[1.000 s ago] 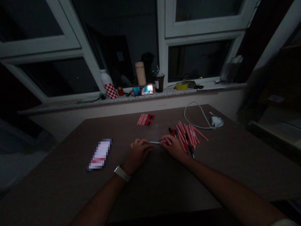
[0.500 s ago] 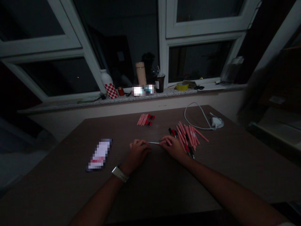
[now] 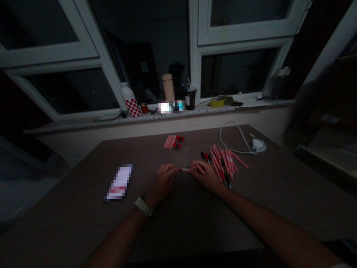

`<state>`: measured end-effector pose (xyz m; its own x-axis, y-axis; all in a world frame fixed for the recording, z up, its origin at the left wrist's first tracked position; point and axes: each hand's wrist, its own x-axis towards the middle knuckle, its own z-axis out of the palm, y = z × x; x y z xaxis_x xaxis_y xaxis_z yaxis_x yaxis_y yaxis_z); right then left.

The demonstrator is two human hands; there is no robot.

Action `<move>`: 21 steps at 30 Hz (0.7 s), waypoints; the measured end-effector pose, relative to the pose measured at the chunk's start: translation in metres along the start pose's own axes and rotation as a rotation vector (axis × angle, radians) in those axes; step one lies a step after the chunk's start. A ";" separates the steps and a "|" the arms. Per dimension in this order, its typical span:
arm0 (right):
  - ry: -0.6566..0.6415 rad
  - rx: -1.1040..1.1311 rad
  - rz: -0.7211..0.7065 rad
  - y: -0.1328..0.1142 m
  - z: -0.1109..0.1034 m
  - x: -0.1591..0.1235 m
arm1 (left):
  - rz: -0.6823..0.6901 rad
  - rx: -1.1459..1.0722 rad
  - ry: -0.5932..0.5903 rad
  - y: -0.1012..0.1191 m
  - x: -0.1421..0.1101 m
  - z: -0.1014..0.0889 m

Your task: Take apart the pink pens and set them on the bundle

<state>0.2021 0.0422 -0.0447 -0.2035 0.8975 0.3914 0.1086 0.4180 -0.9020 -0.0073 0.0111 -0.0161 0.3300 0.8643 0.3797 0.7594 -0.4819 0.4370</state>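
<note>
My left hand point(image 3: 165, 181) and my right hand point(image 3: 205, 175) meet over the middle of the dark table point(image 3: 83, 223). Both are closed in a pinch on one thin pen refill point(image 3: 185, 169), of which only a short pale stretch shows between the fingertips. My right hand also holds a pink pen barrel point(image 3: 198, 168). A loose pile of pink and black pens point(image 3: 223, 160) lies just right of my right hand. A smaller neat group of pink and red pens point(image 3: 174, 142) lies farther back. A watch sits on my left wrist.
A phone point(image 3: 119, 182) lies on the table to the left. A white charger and cable point(image 3: 252, 144) lie at the back right. The windowsill point(image 3: 83, 123) behind holds a checked bottle point(image 3: 131, 102), a tan flask point(image 3: 168, 87), a dark cup point(image 3: 190, 98) and a yellow tape roll point(image 3: 216, 102).
My hands have come closer together, and the pale refill showing between them has grown much shorter. The view has shifted slightly.
</note>
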 end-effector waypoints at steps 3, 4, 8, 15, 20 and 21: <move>-0.018 0.030 -0.026 0.000 0.001 -0.001 | -0.054 -0.172 0.046 0.003 0.001 -0.001; -0.023 0.041 -0.027 -0.001 0.001 -0.001 | -0.087 -0.239 0.058 0.003 0.001 -0.001; -0.027 0.091 -0.008 -0.007 0.001 -0.003 | -0.229 -0.462 0.098 0.006 0.003 -0.001; -0.010 0.131 -0.013 -0.014 0.002 -0.005 | -0.342 -0.709 0.137 0.003 0.005 0.003; 0.030 0.081 -0.036 -0.023 0.001 -0.005 | -0.355 -0.753 0.132 0.006 0.004 0.002; 0.038 0.065 -0.035 -0.025 0.000 -0.005 | -0.360 -0.767 0.129 0.006 0.004 0.002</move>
<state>0.2002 0.0268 -0.0243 -0.1693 0.8874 0.4287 0.0385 0.4406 -0.8969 0.0000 0.0119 -0.0133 0.0393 0.9826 0.1813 0.2013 -0.1855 0.9618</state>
